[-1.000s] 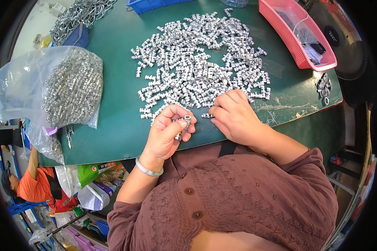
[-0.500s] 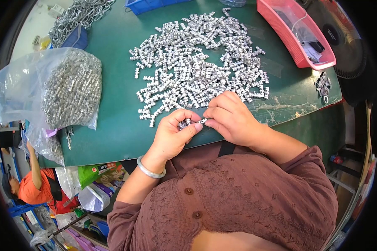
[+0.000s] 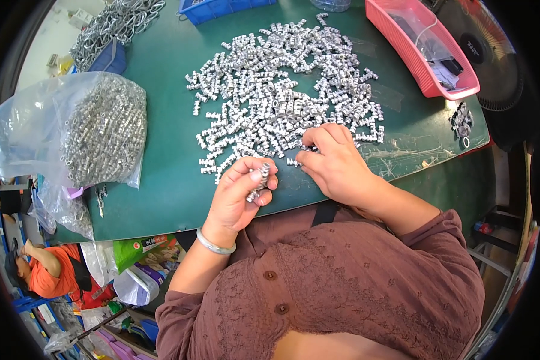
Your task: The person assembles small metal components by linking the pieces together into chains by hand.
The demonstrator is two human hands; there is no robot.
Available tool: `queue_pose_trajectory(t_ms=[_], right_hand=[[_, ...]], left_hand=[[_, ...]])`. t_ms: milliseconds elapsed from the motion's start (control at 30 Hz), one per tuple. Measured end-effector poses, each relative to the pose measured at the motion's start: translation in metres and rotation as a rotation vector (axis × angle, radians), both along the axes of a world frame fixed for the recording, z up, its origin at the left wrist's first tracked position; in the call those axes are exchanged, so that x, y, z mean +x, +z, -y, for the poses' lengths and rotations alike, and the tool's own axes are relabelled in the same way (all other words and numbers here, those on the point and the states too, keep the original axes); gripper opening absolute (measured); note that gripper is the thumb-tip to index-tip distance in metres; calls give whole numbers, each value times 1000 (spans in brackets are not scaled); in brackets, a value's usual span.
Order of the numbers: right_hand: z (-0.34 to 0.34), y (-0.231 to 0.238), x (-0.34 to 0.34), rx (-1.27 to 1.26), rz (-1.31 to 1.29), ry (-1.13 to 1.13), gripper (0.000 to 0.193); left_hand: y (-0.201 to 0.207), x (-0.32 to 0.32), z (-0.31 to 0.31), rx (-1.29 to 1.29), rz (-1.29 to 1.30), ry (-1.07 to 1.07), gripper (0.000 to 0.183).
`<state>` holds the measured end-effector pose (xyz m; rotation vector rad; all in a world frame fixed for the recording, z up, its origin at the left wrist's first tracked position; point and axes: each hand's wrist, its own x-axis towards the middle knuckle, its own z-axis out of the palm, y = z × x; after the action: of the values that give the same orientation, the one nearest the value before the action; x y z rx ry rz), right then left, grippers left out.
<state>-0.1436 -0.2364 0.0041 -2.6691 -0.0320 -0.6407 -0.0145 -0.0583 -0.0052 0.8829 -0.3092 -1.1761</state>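
Observation:
My left hand [image 3: 237, 191], with a pale bangle at its wrist, is closed around several small ridged silver metal sleeves [image 3: 259, 183]. They lie along its curled fingers, under the thumb. To its right, my right hand [image 3: 337, 161] reaches over the near edge of a wide pile of the same metal sleeves [image 3: 288, 99]. Its fingers are bent and apart, with the tips down among the nearest pieces. A few sleeves show beside and between these fingertips; none is plainly gripped.
A clear plastic bag [image 3: 42, 117] full of such sleeves stands at the left of the green table [image 3: 168, 120]. A pink basket [image 3: 402, 51] sits at the far right, near a fan [image 3: 492, 66]. A blue tray [image 3: 222, 8] and metal links [image 3: 117, 27] are at the back. Another person [image 3: 49, 279] is at far left.
My hands were together, fingertips meeting at one sleeve. Now they are apart: my right hand has moved up and right to the pile, while my left has turned, showing its sleeves.

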Motion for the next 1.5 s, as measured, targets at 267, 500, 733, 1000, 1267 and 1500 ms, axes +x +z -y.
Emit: queue_pose_trajectory(t_ms=[267,500,733,1000,1267,1500], right_hand=[[0,-1,0,29,6,5,13],[-6,5,2,126,77,83,12],[4,2,4,141,107,32,22],[9,-2,1,44,94,-31,25],[9,5,3,31,26,-67,23],[8,7,1,39,-11,29,18]], left_hand=[[5,1,2,-65,-197,32,23],[9,-12,14,281,744,74,24],[1,-12,17,284,986,132,12],[5,-8,12,322,514,151,9],[9,0,5,252,130,170,9],[16,3,8,28,-125,69,17]])
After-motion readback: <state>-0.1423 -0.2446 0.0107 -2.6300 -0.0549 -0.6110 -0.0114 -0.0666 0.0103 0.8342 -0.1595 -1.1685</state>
